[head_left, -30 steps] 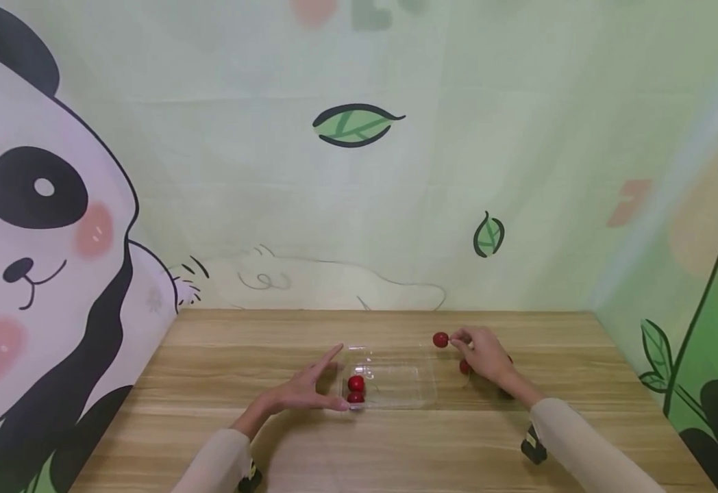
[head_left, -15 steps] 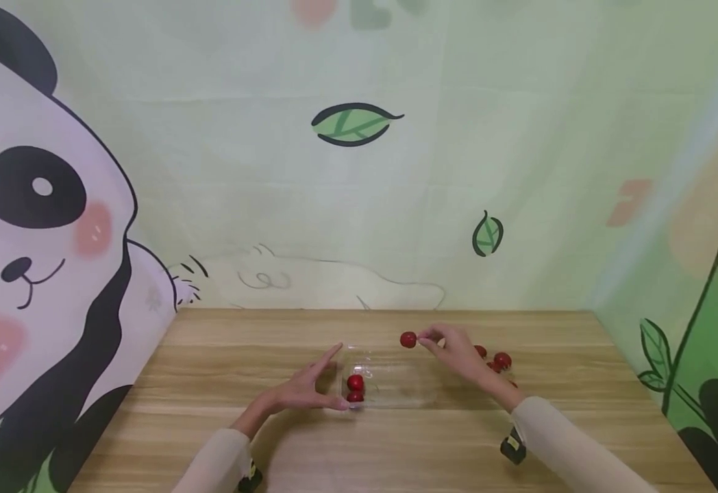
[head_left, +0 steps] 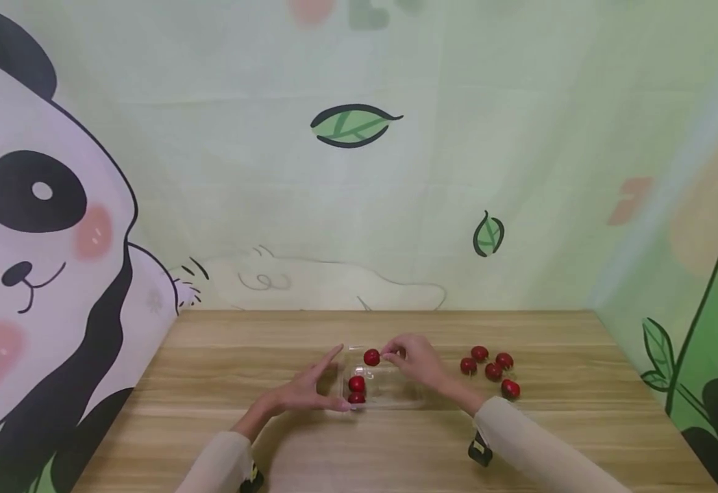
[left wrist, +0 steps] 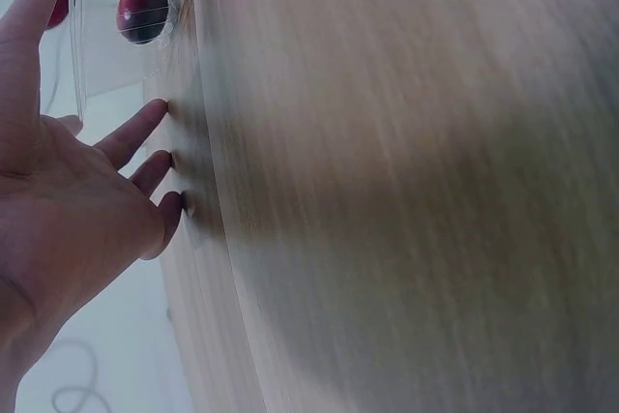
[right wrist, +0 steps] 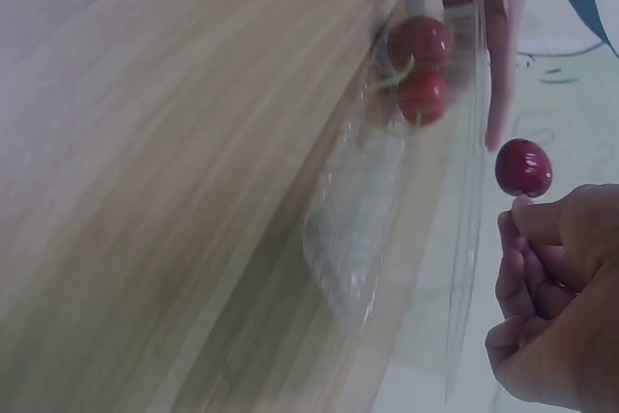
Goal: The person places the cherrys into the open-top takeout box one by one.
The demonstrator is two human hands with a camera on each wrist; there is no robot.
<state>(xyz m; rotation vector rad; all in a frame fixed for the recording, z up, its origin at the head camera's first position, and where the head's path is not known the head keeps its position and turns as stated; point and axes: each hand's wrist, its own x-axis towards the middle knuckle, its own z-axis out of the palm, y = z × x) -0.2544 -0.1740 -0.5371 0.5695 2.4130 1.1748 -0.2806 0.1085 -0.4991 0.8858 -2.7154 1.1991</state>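
A clear plastic box [head_left: 396,394] stands on the table, with two red cherries [head_left: 356,385] at its left end. My left hand [head_left: 302,387] rests against that end, thumb and index finger spread along its corners, the other fingers straight in the left wrist view. My right hand [head_left: 417,359] pinches a third cherry [head_left: 371,357] by its stem between thumb and index finger, over the back left of the box. In the right wrist view this held cherry [right wrist: 523,168] hangs just outside the rim line, beyond the fingertips.
Several loose cherries [head_left: 493,371] lie in a cluster on the wooden table [head_left: 223,356], right of the box. A fabric backdrop [head_left: 260,205] with a printed panda rises behind the table's back edge.
My right hand has carried the cherry leftward from the loose cluster to above the box, sinking slightly at the end. My left hand has stayed at the box's left end.
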